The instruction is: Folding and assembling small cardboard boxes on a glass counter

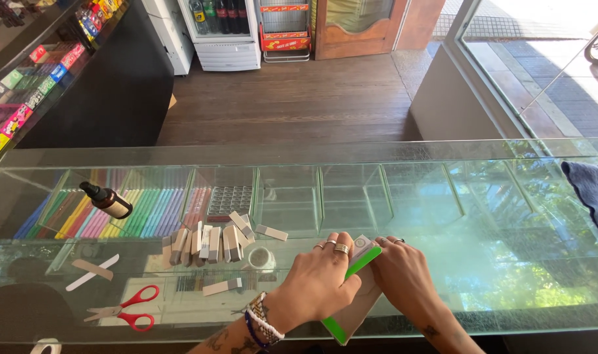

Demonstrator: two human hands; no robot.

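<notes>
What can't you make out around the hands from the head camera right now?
- Pale sheet under both hands: mostly covered by left hand and right hand.
- Green file: middle hidden by left hand.
- Both palms and grips: facing down, unseen.
- Small blocks: too small to identify.

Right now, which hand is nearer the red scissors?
Left. The left hand lies to the right of the red scissors on the glass counter; the right hand sits farther right still.

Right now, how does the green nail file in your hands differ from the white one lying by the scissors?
The green nail file is held between the left hand and right hand; the white nail file lies untouched on the glass counter. The green looks wider. Both are long, flat strips.
</notes>
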